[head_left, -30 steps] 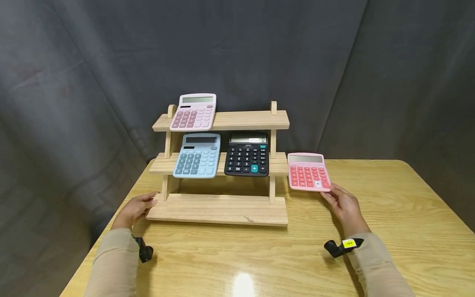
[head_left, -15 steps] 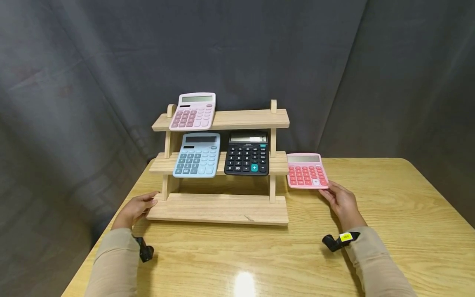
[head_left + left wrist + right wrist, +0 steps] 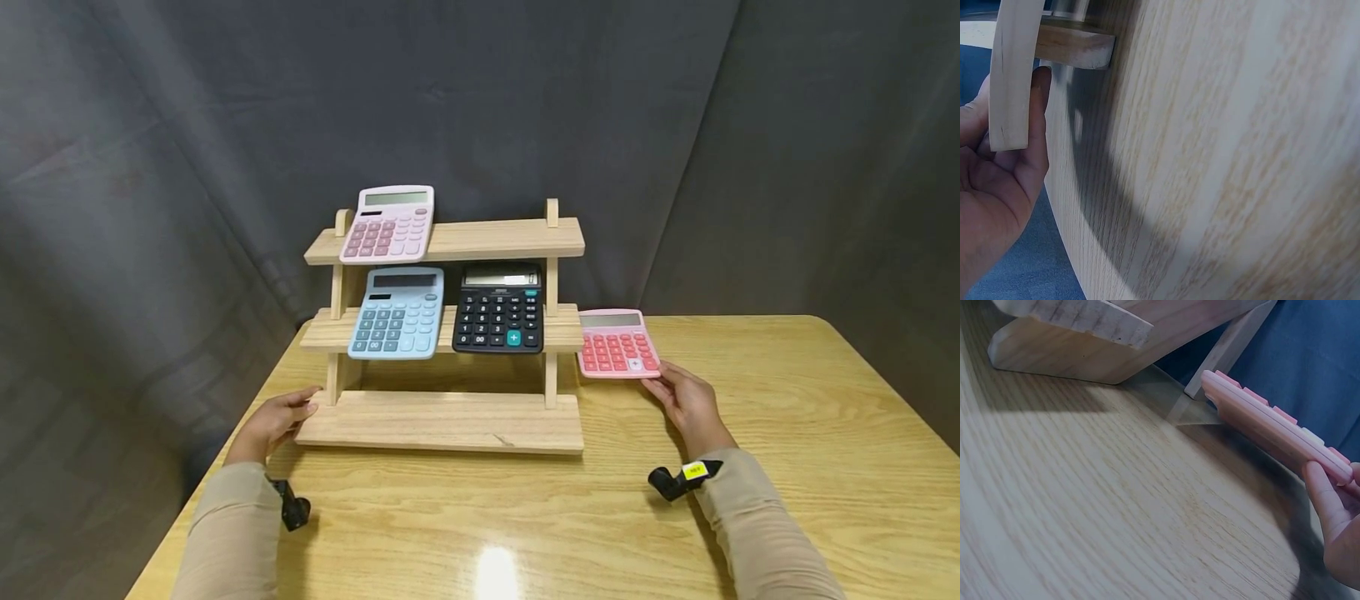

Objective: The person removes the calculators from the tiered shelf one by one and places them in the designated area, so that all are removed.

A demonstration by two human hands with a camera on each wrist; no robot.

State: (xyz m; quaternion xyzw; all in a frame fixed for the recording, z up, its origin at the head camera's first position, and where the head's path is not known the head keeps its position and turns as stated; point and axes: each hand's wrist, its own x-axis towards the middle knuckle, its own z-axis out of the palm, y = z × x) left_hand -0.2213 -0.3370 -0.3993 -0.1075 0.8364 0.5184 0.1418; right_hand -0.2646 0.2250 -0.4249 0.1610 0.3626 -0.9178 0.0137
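A three-tier wooden display stand [image 3: 442, 423] stands on the table. My left hand [image 3: 274, 423] grips the left end of its bottom shelf; in the left wrist view thumb and fingers lie on either side of the board [image 3: 1010, 81]. To the right of the stand, my right hand [image 3: 692, 408] pinches a pink calculator [image 3: 617, 346] by its lower right corner. The right wrist view shows this pink calculator [image 3: 1266, 422] tilted and held above the tabletop. A light pink calculator [image 3: 390, 223] leans on the top shelf. On the middle shelf lean a light blue calculator [image 3: 397, 313] and a black calculator [image 3: 498, 308].
The wooden table [image 3: 420, 517] extends forward and right of the stand. A dark grey curtain [image 3: 510, 108] hangs close behind. Black camera mounts are strapped to both wrists, over beige sleeves [image 3: 757, 525].
My right hand has moved slightly left and away from me with the pink calculator, bringing it up to the stand's right side in the head view. The left hand stays on the bottom shelf.
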